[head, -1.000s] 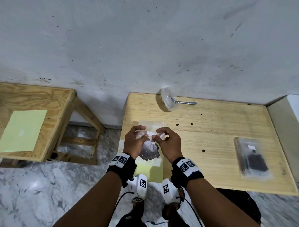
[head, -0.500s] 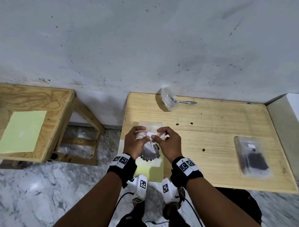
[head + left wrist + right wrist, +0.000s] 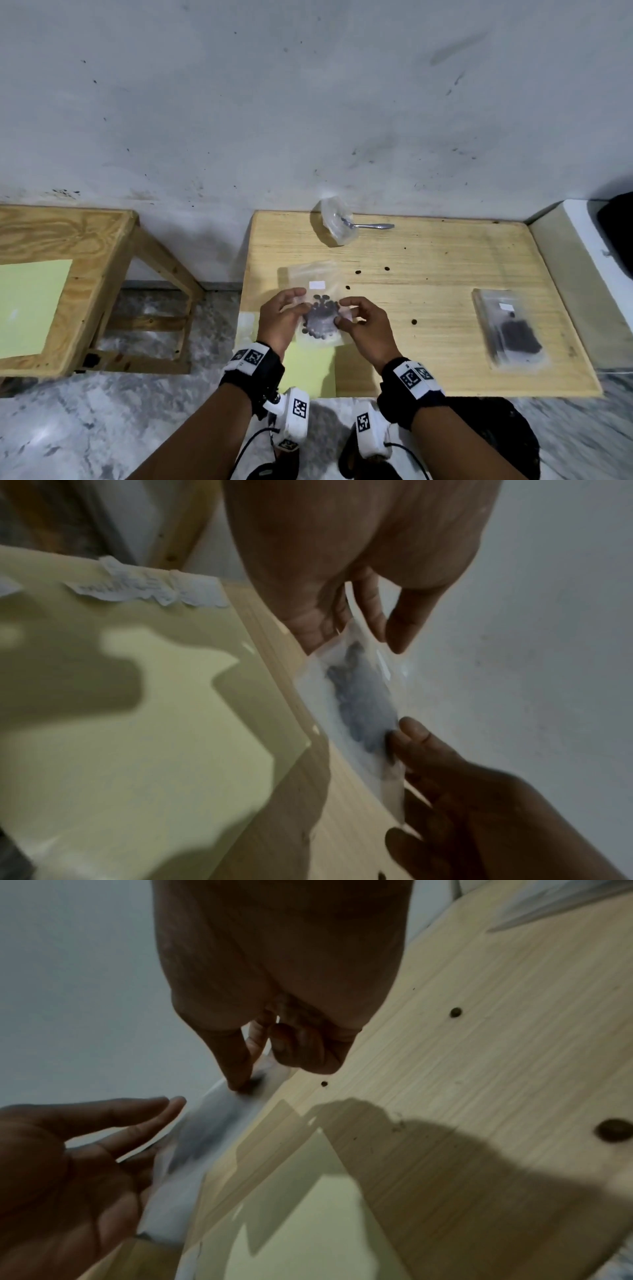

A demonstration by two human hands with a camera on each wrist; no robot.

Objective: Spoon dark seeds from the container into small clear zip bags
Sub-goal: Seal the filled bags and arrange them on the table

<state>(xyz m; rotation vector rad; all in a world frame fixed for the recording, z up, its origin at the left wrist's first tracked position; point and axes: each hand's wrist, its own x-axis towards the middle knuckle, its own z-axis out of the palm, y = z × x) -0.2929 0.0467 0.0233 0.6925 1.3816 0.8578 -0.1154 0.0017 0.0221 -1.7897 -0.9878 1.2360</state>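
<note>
I hold a small clear zip bag (image 3: 320, 322) with a flat cluster of dark seeds just above the near left of the wooden table (image 3: 445, 274). My left hand (image 3: 298, 303) curls over its left edge, the film running between thumb and fingers (image 3: 369, 610). My right hand (image 3: 342, 313) pinches the right edge between thumb and forefinger (image 3: 240, 1069). The bag (image 3: 205, 1137) looks blurred in both wrist views. The metal spoon (image 3: 371, 226) lies at the back with its bowl inside a crumpled clear container (image 3: 334, 222).
An empty labelled bag (image 3: 313, 274) lies flat just behind my hands. A stack of filled bags (image 3: 510, 329) sits at the right. Loose seeds (image 3: 387, 268) dot the table. A pale green sheet (image 3: 308, 370) lies under my wrists. Another wooden table (image 3: 85, 240) stands left.
Both hands have slid from the bag's top strip out to its side edges and moved apart. The seed cluster, half hidden before, now shows in full.
</note>
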